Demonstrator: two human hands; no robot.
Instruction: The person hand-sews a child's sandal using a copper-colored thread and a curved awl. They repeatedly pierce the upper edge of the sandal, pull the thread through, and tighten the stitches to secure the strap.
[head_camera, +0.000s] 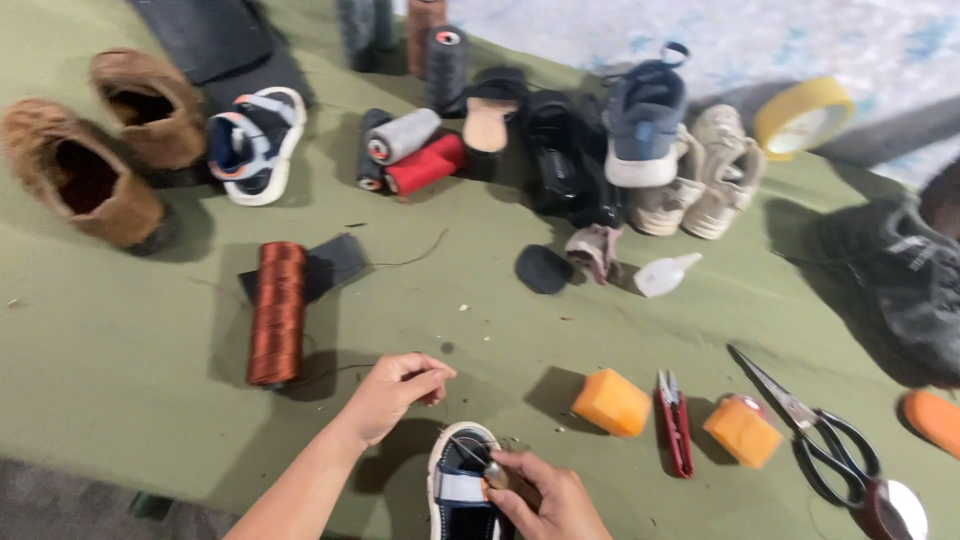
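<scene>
A small navy and white child's shoe (462, 495) lies at the bottom edge of the green table. My right hand (548, 500) grips it at the toe and pinches a small metal tool against the sole. My left hand (392, 392) is raised just left of the shoe, fingers pinched on a thin thread that runs toward the shoe. A spool of copper-brown thread (277, 312) lies to the left of that hand.
Two orange wax blocks (611, 403), red thread snips (675, 420) and black scissors (820, 435) lie to the right. Further back are brown boots (80, 170), a pile of small shoes (640, 130), grey and red thread spools (415, 150), a glue bottle (665, 273) and yellow tape (803, 117).
</scene>
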